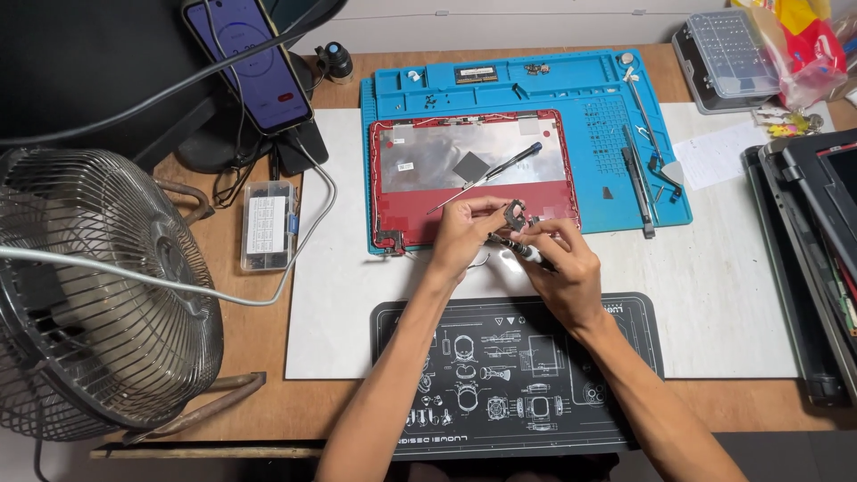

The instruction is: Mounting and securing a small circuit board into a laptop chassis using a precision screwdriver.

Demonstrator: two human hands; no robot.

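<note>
Two hands meet over the lower edge of the red laptop lid [473,170], and between them sits a small dark metal part [515,214], probably a hinge bracket. The left hand [464,234] pinches that part at its fingertips, lifted clear of the lid. The right hand [562,268] has its grip closed around a slim screwdriver [522,251], the tip pointing toward the bracket.

Judging by the layout, the work is well under way: the lid lies stripped and open on the blue repair mat [553,89], its silver inner lining bare, and one bracket looks already off. Another hinge remains fitted at the lid's lower left corner [390,239]. A second screwdriver [486,177] rests across the lid. Loose screws and a small circuit strip sit in the mat's upper trays. Further out on the worktop [732,286] stand a black printed mat [518,375], a wire fan [98,295] and a propped phone [250,62].
</note>
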